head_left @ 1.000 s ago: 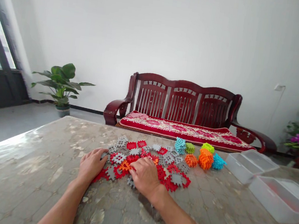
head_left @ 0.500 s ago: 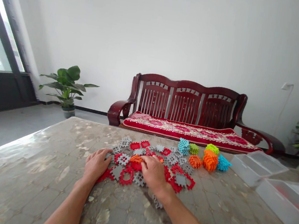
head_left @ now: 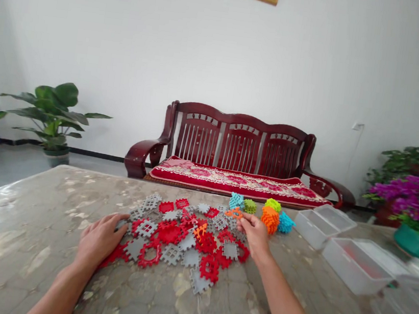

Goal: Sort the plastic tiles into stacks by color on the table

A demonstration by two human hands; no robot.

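"State of the grip?"

"Right hand (head_left: 257, 235): narrow, the thumb and fingers pinching an orange piece (head_left: 233, 212) by its near edge. Most of the piece sticks out past the fingertips, over the far right part of the heap (head_left: 170, 234). An edge pinch probably suits something so thin and leaves its toothed outline free."

"And the left hand (head_left: 101, 240)?"

"Palm down at the heap's left edge, fingers over gray and red pieces. Whether it grasps any, I cannot tell. Its position would serve to steady that side."

"Condition of the heap?"

"Red and gray toothed pieces, flat and overlapping, with another orange one (head_left: 200, 232) among them. Being spread out, most faces can be read from above."

"Beyond the right hand?"

"Stacks, each of one color: light blue (head_left: 236, 202), olive green (head_left: 250, 206), lime (head_left: 273, 204), orange (head_left: 269, 220) and bright blue (head_left: 286, 223). Stacking presumably saves room and keeps colors apart."

"Farther right on the bench (head_left: 144, 303)?"

"Two clear boxes, one farther off (head_left: 311, 235) and one nearer (head_left: 338, 259). Something red shows in the nearer one. Both stand beside the work, seemingly to leave the middle to the hands."
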